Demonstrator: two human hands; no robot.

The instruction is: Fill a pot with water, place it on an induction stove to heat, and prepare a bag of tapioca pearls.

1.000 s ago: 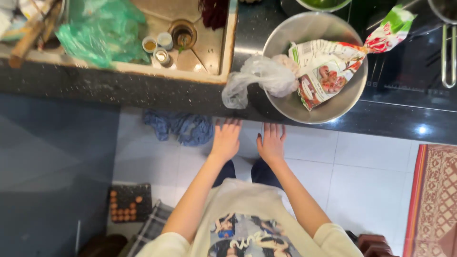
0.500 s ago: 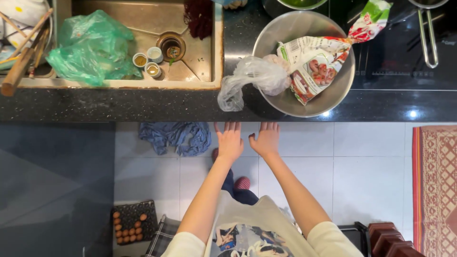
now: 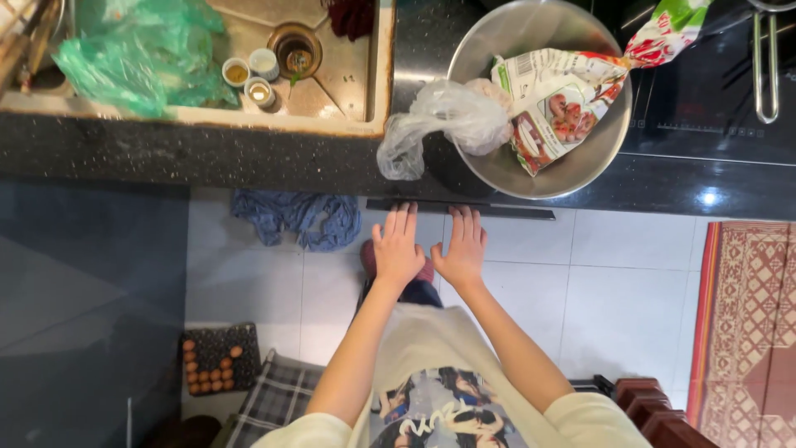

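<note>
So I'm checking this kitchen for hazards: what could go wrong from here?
The metal bowl overhangs the black counter edge above both empty hands, left hand and right hand; a bump might tip it. The clear plastic bag droops over the rim and could snag. The blue cloth on the floor may cause a slip.

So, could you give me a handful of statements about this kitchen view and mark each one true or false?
1. Both hands are empty, the left hand and right hand held flat, side by side below the counter edge. True.
2. The steel bowl holds a printed food packet and a clear plastic bag. True.
3. The green plastic bag lies in the bowl. False: it lies in the sink.
4. A blue cloth lies on the floor. True.
5. The egg tray sits on the counter. False: it is on the floor.
6. The right hand grips the bowl. False: it touches nothing.
</note>
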